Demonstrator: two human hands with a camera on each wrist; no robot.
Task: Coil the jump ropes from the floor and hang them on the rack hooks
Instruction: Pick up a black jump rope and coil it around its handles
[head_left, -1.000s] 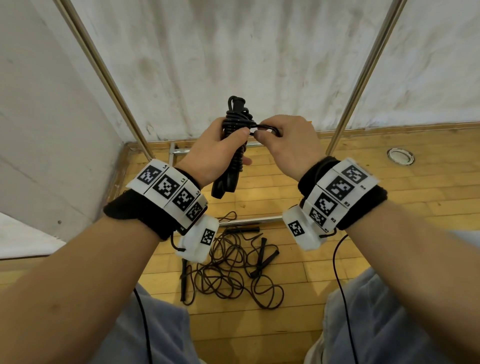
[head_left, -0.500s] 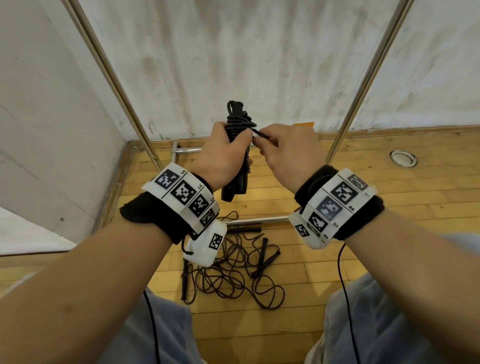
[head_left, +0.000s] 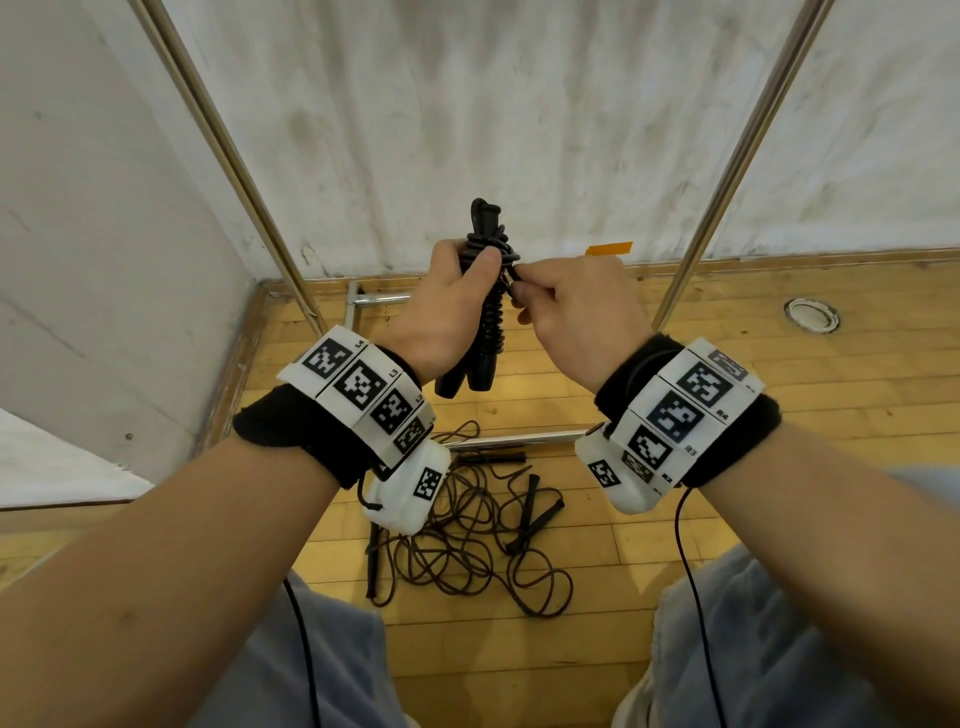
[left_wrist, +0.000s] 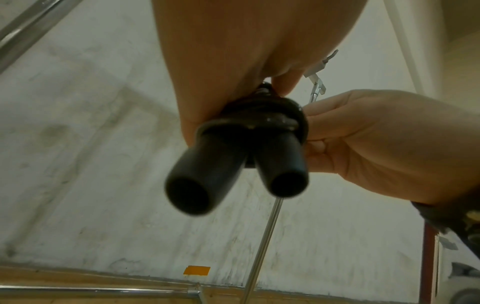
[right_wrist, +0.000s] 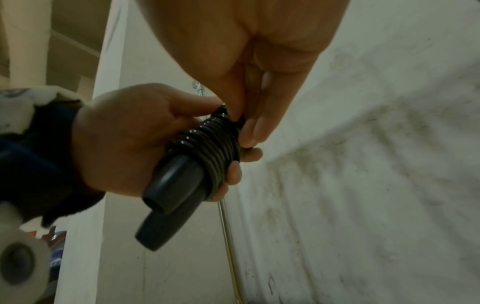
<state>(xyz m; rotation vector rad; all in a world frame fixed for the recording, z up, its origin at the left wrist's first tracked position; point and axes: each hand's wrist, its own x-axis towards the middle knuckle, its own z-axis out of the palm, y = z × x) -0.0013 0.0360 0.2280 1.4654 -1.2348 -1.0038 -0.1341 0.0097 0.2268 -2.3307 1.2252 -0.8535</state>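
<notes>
A black jump rope (head_left: 488, 322) has its cord wound tightly round its two handles, which point down side by side (left_wrist: 233, 164) (right_wrist: 171, 195). My left hand (head_left: 457, 296) grips this bundle upright at chest height, thumb pressed on the coils. My right hand (head_left: 566, 296) pinches the cord's loose end against the right side of the coils (right_wrist: 241, 121). More black jump ropes (head_left: 467, 535) lie tangled on the wooden floor below my wrists, with several handles showing.
Two slanted metal rack poles (head_left: 228, 156) (head_left: 737, 150) rise left and right before a stained white wall. The rack's base bars (head_left: 514, 439) lie on the floor. An orange tape strip (head_left: 608, 248) sticks to the wall. A round floor fitting (head_left: 811, 314) sits at right.
The loop of cord my right hand held out has been drawn in tight against the coils. Both hands have risen slightly and stayed together.
</notes>
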